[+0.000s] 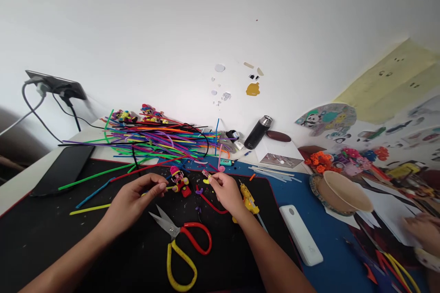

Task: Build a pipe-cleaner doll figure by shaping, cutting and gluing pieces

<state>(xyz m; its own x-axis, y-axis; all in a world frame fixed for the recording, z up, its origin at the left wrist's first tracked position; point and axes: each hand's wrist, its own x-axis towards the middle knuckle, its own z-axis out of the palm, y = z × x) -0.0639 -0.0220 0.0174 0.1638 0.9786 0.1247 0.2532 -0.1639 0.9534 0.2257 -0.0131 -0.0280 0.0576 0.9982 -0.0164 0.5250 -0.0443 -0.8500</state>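
My left hand (134, 197) pinches a yellow pipe cleaner (90, 209), whose short end sticks out past the fingertips. Beside that end stands a small pipe-cleaner figure (180, 182) with a pink hat and red and yellow body. My right hand (225, 191) is closed on a small pinkish, partly clear object (206, 173), too small to name; a bit of yellow shows just under it. Scissors (173, 231) with one red and one yellow handle lie spread between my forearms. A red pipe cleaner (211, 203) and a yellow glue gun (248, 199) are near my right hand.
Many coloured pipe cleaners (161, 139) are heaped at the back. A phone (63, 169) lies left, a white power bank (301, 234) right. Behind stands a black thermos (257, 132). Far right are a bowl (347, 192) and another person's hand (424, 231).
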